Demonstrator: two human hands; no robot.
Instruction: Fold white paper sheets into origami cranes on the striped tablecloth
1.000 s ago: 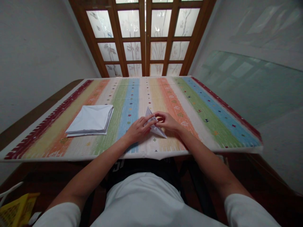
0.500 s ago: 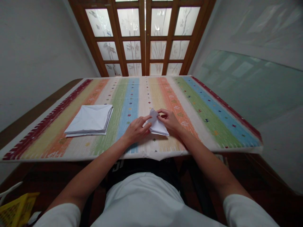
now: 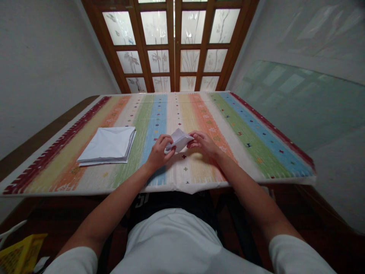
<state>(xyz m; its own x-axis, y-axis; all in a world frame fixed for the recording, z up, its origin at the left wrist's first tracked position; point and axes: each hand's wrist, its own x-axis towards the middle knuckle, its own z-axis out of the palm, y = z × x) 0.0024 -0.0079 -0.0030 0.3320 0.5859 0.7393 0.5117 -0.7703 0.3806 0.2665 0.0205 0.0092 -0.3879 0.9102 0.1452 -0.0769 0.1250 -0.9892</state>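
- Left: plain white wall (image 3: pixel 48 76) above a dark wooden table edge (image 3: pixel 48 142).
- Lower left, on the floor beyond the table's near edge: yellow printed packet (image 3: pixel 19 257), partly out of frame, beside a thin white cord (image 3: pixel 10 230).
- Tabletop: woven cotton runner (image 3: pixel 199 169) in red, orange, green, blue and cream stripes, with small stitched motifs.
- Left of centre on the runner: white folded square (image 3: pixel 107 144), layered edges along one side, well apart from both hands.
- Centre: left hand (image 3: pixel 161 152), fingers curled and close together, pinching the left end of a folded white sheet (image 3: pixel 178 140).
- Sheet held just above the runner, between both hands, tilted, no contact with the runner visible.
- Right hand (image 3: pixel 203 144): fingers extended and close together, tips touching the sheet's right corner; grip unclear.
- Background: wood-framed double doors (image 3: pixel 168 45) with frosted, plant-patterned panes.
- Right: large glass pane (image 3: pixel 302 106) along the wall.
- Hard to make out: sheet's inner folds, left thumb, right thumb. Paper or cloth, unsettled for both white items.
- Cut off: doors' top, packet's lower edge.
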